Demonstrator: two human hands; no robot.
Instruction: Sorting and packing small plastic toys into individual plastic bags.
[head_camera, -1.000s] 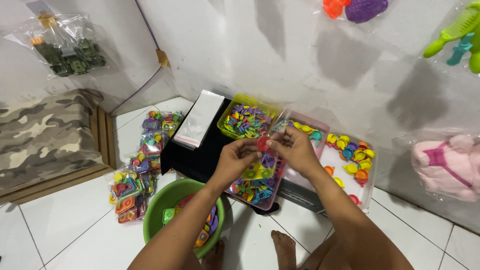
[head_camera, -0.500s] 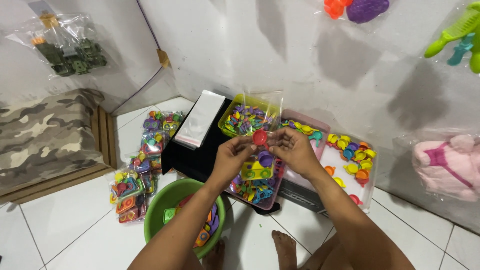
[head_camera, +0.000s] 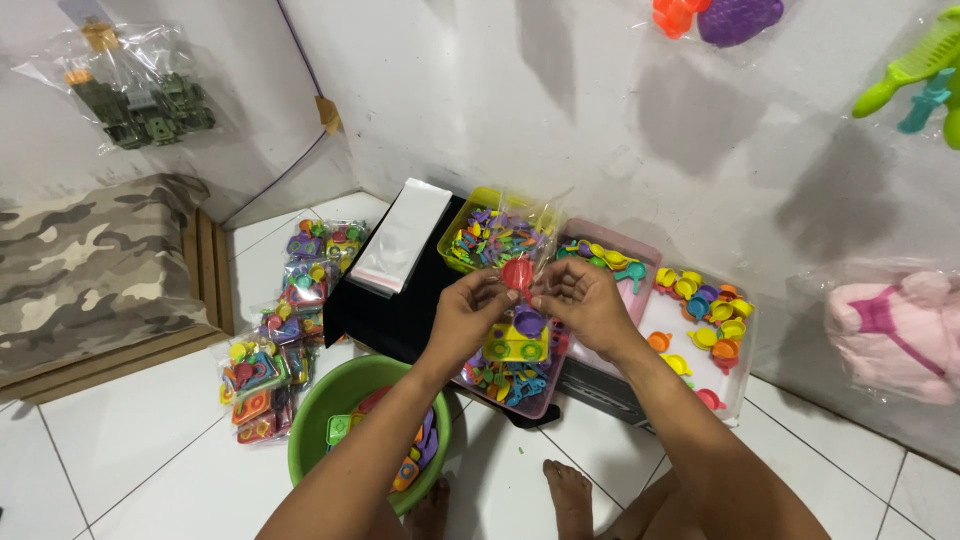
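Hands meet over a clear bag of small plastic toys

Both of your hands are raised together above the trays, fingers pinched on the mouth of a clear plastic bag that hangs between them. Your left hand grips the bag's near-left edge, curled tight with the thumb pressing on the film. Your right hand pinches the opposite edge, and a small red plastic piece sits at its fingertips, right at the opening; you cannot tell which hand has hold of it. Inside the bag, just below your knuckles, lie a purple cup-shaped toy and a yellow toy block with green rings.

Directly under your hands sits a pink tray of mixed coloured pieces. Beyond your left fingertips is a yellow-green tray of tiny multicoloured utensils, and further left of that a stack of flat clear bags rests on a black box. Past your right hand a white tray of little yellow and orange cups stands against the wall. Below your left forearm is a round green plastic bowl holding more toys, and filled toy packets lie on the tiles well out to your left.
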